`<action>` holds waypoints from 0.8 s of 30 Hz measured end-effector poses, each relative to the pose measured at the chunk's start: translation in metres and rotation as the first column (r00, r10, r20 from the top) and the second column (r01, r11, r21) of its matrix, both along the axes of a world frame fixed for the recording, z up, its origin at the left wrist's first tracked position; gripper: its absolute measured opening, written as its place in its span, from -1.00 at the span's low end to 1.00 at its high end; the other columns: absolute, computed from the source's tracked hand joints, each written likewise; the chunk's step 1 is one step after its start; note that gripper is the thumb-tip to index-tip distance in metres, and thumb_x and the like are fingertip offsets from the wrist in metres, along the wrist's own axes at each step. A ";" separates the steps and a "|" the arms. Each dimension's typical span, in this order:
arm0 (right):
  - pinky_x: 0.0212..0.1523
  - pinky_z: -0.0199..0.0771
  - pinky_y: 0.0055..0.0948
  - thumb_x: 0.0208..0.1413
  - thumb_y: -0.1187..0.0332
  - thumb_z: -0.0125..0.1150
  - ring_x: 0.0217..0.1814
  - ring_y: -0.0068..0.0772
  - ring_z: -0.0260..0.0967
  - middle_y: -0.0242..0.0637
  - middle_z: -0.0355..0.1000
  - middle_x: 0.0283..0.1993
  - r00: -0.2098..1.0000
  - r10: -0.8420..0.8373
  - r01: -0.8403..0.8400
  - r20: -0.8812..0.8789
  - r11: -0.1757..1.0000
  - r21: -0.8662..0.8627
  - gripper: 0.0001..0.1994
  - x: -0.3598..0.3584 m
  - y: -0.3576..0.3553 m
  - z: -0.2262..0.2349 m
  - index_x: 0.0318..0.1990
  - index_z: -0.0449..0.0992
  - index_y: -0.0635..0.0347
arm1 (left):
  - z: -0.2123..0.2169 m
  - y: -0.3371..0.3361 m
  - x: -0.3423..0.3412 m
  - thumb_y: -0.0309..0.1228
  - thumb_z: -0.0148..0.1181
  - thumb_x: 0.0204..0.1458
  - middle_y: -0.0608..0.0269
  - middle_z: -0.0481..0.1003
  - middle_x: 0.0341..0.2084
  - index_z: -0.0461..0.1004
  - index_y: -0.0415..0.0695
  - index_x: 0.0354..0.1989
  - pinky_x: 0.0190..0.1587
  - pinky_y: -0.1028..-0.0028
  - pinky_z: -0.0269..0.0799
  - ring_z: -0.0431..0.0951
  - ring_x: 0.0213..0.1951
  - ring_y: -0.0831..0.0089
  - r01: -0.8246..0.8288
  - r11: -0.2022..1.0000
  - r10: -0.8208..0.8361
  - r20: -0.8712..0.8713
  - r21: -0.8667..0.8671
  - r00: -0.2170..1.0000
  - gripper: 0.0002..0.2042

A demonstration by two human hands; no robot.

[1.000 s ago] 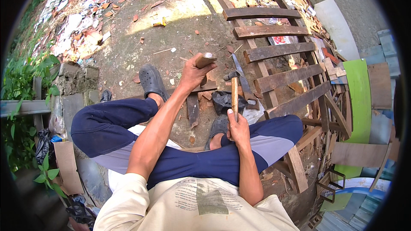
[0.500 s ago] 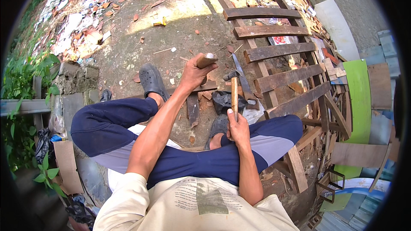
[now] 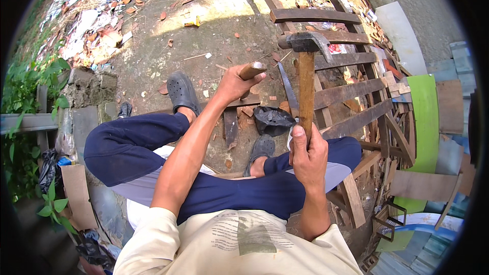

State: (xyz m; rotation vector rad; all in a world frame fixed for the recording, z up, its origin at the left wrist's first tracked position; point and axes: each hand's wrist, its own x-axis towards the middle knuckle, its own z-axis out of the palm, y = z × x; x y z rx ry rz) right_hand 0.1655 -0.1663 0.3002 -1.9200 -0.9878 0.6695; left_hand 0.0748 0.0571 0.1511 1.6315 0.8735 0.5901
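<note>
- The right hand (image 3: 307,154) is clenched around the lower end of a wooden-handled hammer with a dark steel claw head (image 3: 306,71); the hammer stands raised, head up, above the ground in front of the person's crossed legs.
- The left hand (image 3: 235,82) is wrapped around the top of a round brown wooden tool handle (image 3: 252,70) — probably a chisel — held upright with its lower end toward a dark narrow wooden board (image 3: 230,125) lying on the dirt.
- Hammer head and tool handle are apart, the hammer up and to the right — the blow looks poised, not landed.
- No cut or notch can be made out in the board, so how much work is done cannot be told; by the look of it, striking is still to come.
- A slatted wooden frame (image 3: 346,91) lies just to the right, a hand saw blade (image 3: 288,89) and a crumpled black plastic bag (image 3: 272,119) lie near the feet.
</note>
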 end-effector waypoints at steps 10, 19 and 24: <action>-0.54 0.34 -0.15 0.34 0.18 0.15 -0.61 0.03 0.44 -0.06 0.39 -0.65 0.930 0.249 -0.149 0.272 0.928 -0.341 -0.67 -0.013 0.030 0.027 -0.24 0.43 0.35 | -0.008 0.011 -0.010 -0.29 0.37 0.10 0.41 0.41 -0.71 0.58 -0.17 -0.37 -0.59 0.42 0.29 0.37 -0.66 0.63 0.134 0.987 -0.134 0.011 -0.086 0.991 -0.80; -0.53 0.34 -0.13 0.34 0.24 0.15 -0.60 0.15 0.41 0.04 0.37 -0.64 0.934 0.220 -0.144 0.282 0.953 -0.268 -0.71 -0.005 0.028 0.004 -0.24 0.41 0.37 | -0.007 0.009 -0.010 -0.34 0.39 0.03 0.34 0.48 -0.68 0.62 -0.12 -0.34 -0.54 0.39 0.36 0.44 -0.63 0.54 0.136 0.985 -0.137 -0.002 -0.104 0.991 -0.86; -0.56 0.28 -0.25 0.38 0.16 0.10 -0.65 -0.09 0.32 -0.10 0.32 -0.65 0.959 0.140 -0.107 0.248 0.984 -0.142 -0.64 -0.010 0.022 0.025 -0.30 0.40 0.35 | -0.002 -0.003 -0.005 -0.34 0.43 -0.06 0.16 0.62 -0.48 0.64 -0.10 -0.28 -0.30 0.30 0.48 0.61 -0.42 0.30 0.148 0.985 -0.145 -0.036 0.086 0.989 -0.80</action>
